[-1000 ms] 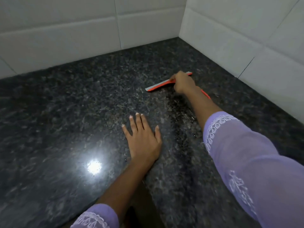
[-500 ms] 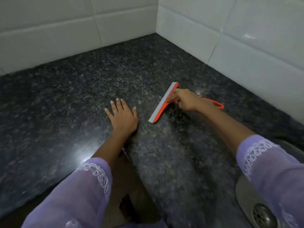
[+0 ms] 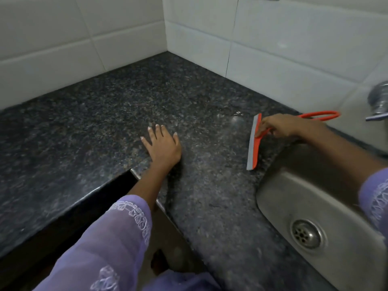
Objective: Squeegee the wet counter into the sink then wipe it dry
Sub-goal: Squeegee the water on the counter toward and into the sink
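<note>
- R hand, right-centre of frame: fingers pinched round the neck of the squeegee, just behind the blade. Grip closed on it.
- Squeegee: orange plastic body w/ grey rubber strip along its left edge; thin loop handle runs off toward the right, behind the wrist. Blade long axis runs near top-to-bottom in frame, roughly parallel w/ the sink's near edge.
- Key relation: blade sits on the table just left of the sink rim, lower tip nearly at the rim; sink lies right of and below the blade. Judged: stroke nearly home, the last push to the right should tip water over the rim.
- Sink: dull stainless steel, rounded corner, round perforated drain at lower right.
- Tap: chrome, blurred, at right edge above the handle loop.
- L hand, centre of frame: flat, fingers spread, palm down on the table, well apart from the squeegee. Holds nothing; appears to brace. R hand clearly nearer the tool.
- Table: dark speckled granite, polished; wet sheen and a small glint of water left of the blade's top end.
- Walls: white glazed tiles meeting in a corner, upper centre.
- No drying cloth in view; wipe step not yet begun.
</note>
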